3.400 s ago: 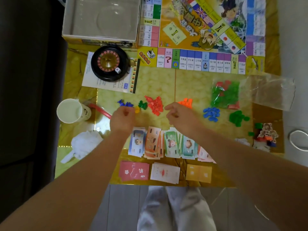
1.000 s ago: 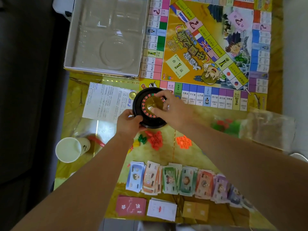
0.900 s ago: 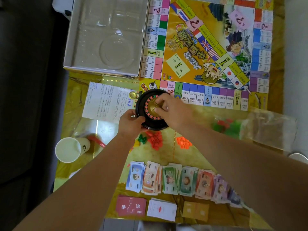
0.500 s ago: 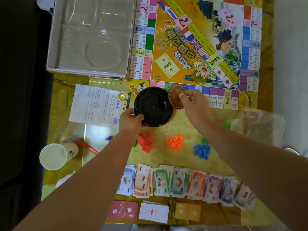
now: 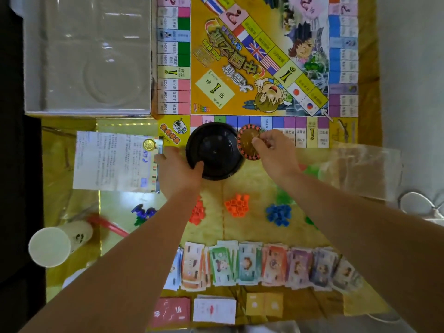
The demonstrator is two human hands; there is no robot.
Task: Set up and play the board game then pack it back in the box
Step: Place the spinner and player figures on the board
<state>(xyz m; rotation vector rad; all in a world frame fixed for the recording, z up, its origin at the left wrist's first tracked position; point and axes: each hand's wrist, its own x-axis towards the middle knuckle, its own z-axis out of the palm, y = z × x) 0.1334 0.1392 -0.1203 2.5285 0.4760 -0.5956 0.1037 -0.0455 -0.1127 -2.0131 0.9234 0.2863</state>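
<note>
Your left hand (image 5: 179,170) grips the round black plastic roulette bowl's (image 5: 215,150) rim; your right hand (image 5: 274,152) pinches the tilted gold-and-red wheel insert (image 5: 247,143) beside it.

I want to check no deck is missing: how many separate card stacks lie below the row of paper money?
3, in a row below the paper money: the red stack leftmost, the white stack in the middle, the yellow stack rightmost. None seems hidden.
</note>
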